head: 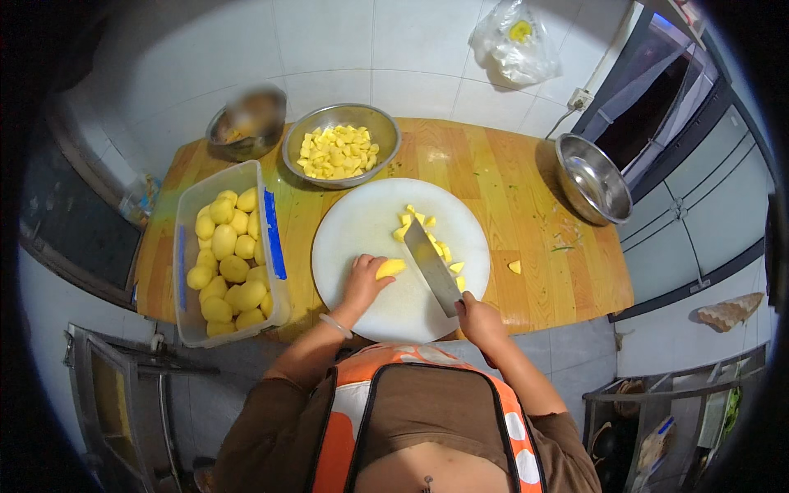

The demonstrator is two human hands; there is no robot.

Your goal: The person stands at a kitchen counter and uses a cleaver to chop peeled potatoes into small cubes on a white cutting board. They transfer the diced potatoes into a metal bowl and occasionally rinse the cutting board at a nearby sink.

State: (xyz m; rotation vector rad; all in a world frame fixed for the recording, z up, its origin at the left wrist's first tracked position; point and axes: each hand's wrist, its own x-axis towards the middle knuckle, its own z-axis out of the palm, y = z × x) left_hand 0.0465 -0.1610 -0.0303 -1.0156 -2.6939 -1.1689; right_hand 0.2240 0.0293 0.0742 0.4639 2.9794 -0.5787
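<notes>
On the round white cutting board (370, 215), my left hand (363, 285) holds a piece of peeled potato (391, 267) by its left end. My right hand (482, 321) grips the handle of a cleaver (429, 268), whose broad blade slants across the board's right half, apart from the held piece. Cut potato chunks (445, 250) lie along the far side of the blade and beyond its tip; the blade may hide some of them. One loose chunk (515, 267) sits on the wooden table right of the board.
A plastic tub (280, 302) of whole peeled potatoes stands at the left. Behind the board is a steel bowl (388, 132) with potato chunks, beside a partly blurred bowl (249, 149). Another steel bowl (607, 200) is at the table's (555, 289) right end. Green scraps dot the tabletop.
</notes>
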